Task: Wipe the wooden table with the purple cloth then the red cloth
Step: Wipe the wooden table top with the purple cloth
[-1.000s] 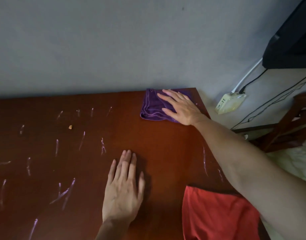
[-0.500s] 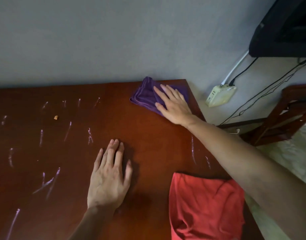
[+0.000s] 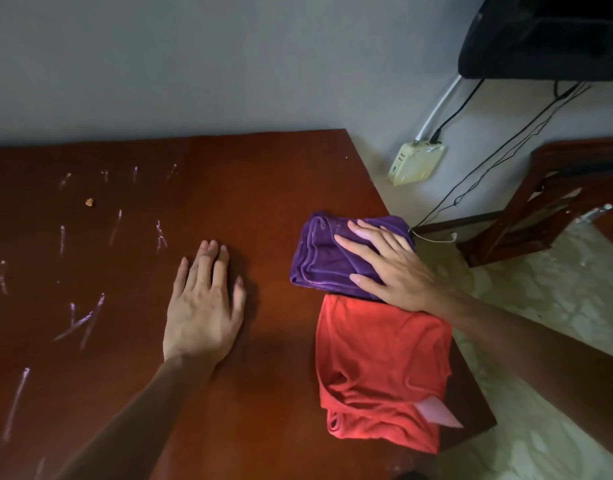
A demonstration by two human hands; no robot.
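The folded purple cloth [image 3: 318,258] lies near the right edge of the dark wooden table [image 3: 263,174]. My right hand [image 3: 388,268] presses flat on it, fingers spread, covering its right part. Just in front of it the crumpled red cloth [image 3: 377,368] lies at the table's front right, touching the purple cloth's near edge. Flat on the bare wood at the table's middle rests my left hand [image 3: 204,306], holding nothing. White streaks [image 3: 86,320] mark the left half of the table.
A small crumb [image 3: 89,202] sits at the back left of the table. Past the right edge are a cream power strip [image 3: 415,162] with cables on the floor, a dark wooden chair frame [image 3: 554,202], and a black object [image 3: 540,32] at top right.
My right hand has dragged the purple cloth from the table's back right corner toward me along the right edge, up against the red cloth. The left hand stays flat.
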